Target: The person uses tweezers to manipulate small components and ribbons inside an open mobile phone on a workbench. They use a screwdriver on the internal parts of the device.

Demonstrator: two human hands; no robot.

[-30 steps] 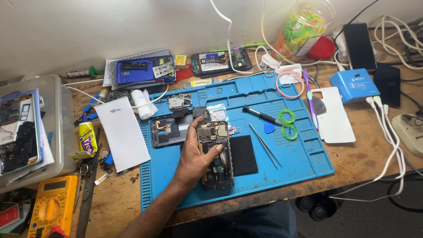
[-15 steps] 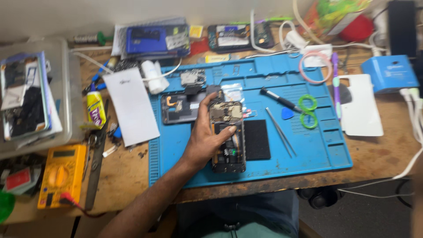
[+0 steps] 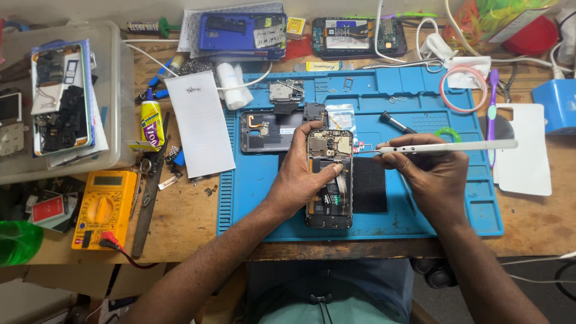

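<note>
Your left hand [image 3: 297,180] is clamped on the opened phone [image 3: 329,178], thumb across its exposed board, fingers wrapped over the left edge. The phone lies flat on the blue mat [image 3: 258,198], near the middle of the surface's front edge. Your right hand [image 3: 429,174] is closed on white tweezers [image 3: 444,146], held level, tip touching the phone's upper right edge. A grey back cover [image 3: 267,131] lies just behind your left hand. A yellow multimeter [image 3: 103,207] sits toward the front left corner.
</note>
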